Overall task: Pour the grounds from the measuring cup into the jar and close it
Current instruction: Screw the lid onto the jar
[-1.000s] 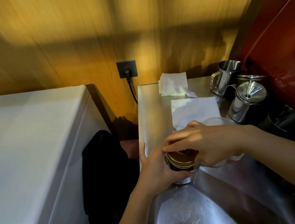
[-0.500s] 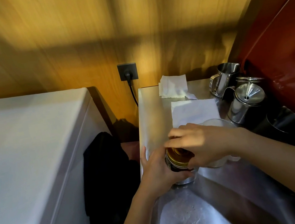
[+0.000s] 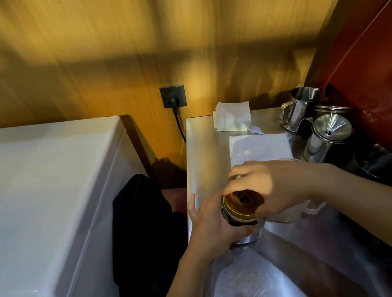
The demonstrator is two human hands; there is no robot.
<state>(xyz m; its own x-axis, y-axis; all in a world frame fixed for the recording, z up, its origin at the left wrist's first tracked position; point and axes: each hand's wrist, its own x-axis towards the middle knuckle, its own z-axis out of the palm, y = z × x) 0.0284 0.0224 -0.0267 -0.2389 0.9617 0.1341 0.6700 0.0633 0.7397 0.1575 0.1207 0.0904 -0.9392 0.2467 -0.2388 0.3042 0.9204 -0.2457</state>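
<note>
A dark jar (image 3: 241, 221) stands upright on the steel counter (image 3: 311, 245), and a gold lid (image 3: 241, 204) sits on its mouth. My left hand (image 3: 211, 226) wraps the jar's body from the left. From above and the right, my right hand (image 3: 270, 187) has its fingers curled around the lid's rim. A clear measuring cup (image 3: 292, 212) stands just behind and to the right of the jar, mostly hidden by my right hand. Whether the cup holds anything cannot be seen.
White paper towels (image 3: 260, 148) and folded napkins (image 3: 232, 118) lie further back on the counter. Steel pitchers (image 3: 302, 106) and lidded pots (image 3: 328, 135) crowd the right side by a red wall. A white chest appliance (image 3: 42, 201) and a black cloth (image 3: 145, 236) are to the left.
My right hand's fingers have shifted round the gold lid, uncovering more of its top. My left hand stays on the jar. The view has tilted slightly.
</note>
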